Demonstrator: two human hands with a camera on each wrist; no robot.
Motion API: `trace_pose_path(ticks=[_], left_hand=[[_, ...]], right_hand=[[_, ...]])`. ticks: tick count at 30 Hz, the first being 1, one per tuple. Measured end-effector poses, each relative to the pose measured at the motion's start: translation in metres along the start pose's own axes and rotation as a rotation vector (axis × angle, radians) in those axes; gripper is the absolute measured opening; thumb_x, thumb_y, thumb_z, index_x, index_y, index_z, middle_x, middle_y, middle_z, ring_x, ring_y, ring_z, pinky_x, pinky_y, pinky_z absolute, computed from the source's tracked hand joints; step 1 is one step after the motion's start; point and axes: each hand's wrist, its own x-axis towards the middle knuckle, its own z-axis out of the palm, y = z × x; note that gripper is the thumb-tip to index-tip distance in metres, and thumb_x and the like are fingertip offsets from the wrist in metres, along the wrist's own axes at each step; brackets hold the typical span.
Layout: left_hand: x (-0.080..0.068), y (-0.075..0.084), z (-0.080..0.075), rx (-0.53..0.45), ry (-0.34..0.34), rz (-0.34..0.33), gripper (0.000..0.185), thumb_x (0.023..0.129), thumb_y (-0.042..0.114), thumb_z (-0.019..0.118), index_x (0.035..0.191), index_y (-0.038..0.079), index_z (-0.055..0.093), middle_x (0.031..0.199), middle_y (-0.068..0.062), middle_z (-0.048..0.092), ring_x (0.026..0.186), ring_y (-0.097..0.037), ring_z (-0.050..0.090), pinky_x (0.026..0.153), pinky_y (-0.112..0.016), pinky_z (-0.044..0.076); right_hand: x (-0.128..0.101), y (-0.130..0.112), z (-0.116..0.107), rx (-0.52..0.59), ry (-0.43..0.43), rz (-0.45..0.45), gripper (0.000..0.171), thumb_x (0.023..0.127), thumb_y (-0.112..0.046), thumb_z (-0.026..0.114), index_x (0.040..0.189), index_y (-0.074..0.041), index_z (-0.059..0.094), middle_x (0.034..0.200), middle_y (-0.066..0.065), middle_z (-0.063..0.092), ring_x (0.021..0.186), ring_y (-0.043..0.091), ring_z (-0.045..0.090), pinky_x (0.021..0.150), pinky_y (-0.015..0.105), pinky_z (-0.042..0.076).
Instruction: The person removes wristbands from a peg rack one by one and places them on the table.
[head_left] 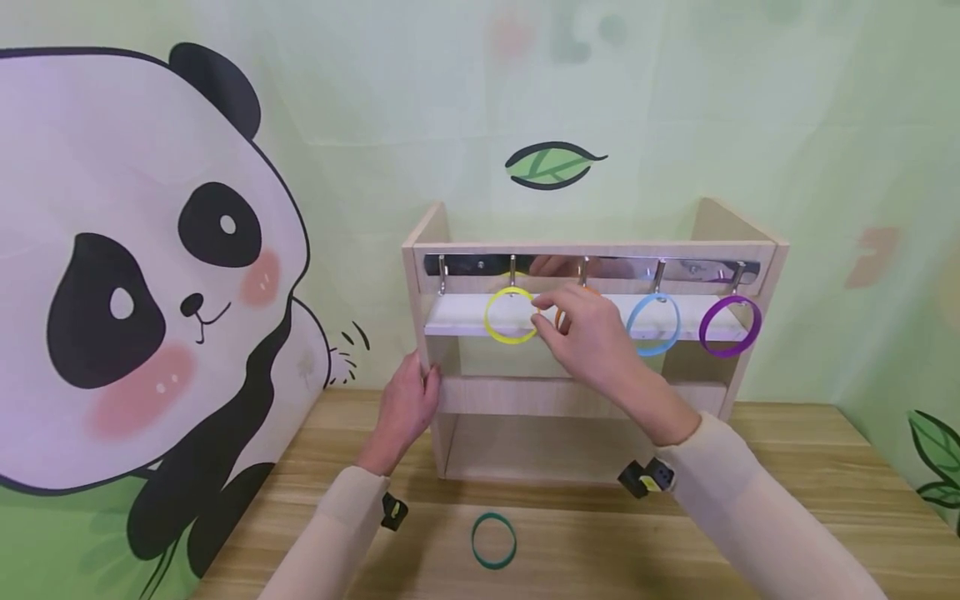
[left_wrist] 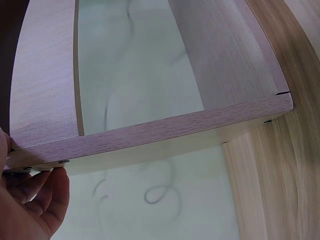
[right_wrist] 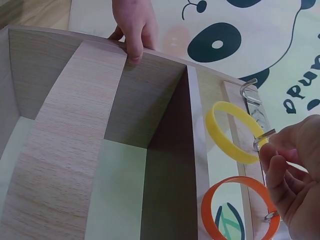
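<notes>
1 teal rubbery ring (head_left: 494,567) lies on wood-grain counter (head_left: 795,475), front of pale wood shelf unit (head_left: 536,397) w/ 5 silver metal hooks (head_left: 512,271). 4 similar rings hang: yellow (head_left: 512,340), orange (right_wrist: 207,207), lt blue (head_left: 652,352), purple (head_left: 704,333). R hand (head_left: 592,333) pinches yellow's edge, fingertips nearly together; L hand (head_left: 405,408) grips unit's L side. Wall lettering cut off, unreadable.

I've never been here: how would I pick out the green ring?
Find the wooden shelf unit on the table. Down in front of it lies the green ring. Only this ring lies on the table; the yellow ring, orange ring, light blue ring and purple ring are up at the hooks.
</notes>
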Motion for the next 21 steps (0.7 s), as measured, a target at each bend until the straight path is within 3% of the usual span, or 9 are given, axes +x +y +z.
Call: trace_pose_path(ticks=[9, 21], left_hand=[[0.001, 0.0, 0.0, -0.008, 0.005, 0.014, 0.031, 0.091, 0.026, 0.04, 0.113, 0.006, 0.047, 0.107, -0.012, 0.053, 0.091, -0.024, 0.053, 0.072, -0.042, 0.046], [0.0, 0.0, 0.001, -0.009, 0.012, 0.008, 0.029, 0.09, 0.025, 0.041, 0.112, 0.007, 0.048, 0.106, -0.011, 0.053, 0.09, -0.023, 0.053, 0.071, -0.041, 0.046]], right_hand=[[0.01, -0.006, -0.003, -0.067, -0.019, 0.075, 0.019, 0.077, -0.013, 0.066, 0.095, -0.006, 0.065, 0.088, 0.003, 0.059, 0.058, 0.014, 0.048, 0.051, 0.023, 0.04], [0.016, -0.007, 0.007, -0.11, -0.067, 0.106, 0.022, 0.078, -0.015, 0.065, 0.098, -0.006, 0.065, 0.094, 0.006, 0.062, 0.081, 0.02, 0.055, 0.069, 0.033, 0.044]])
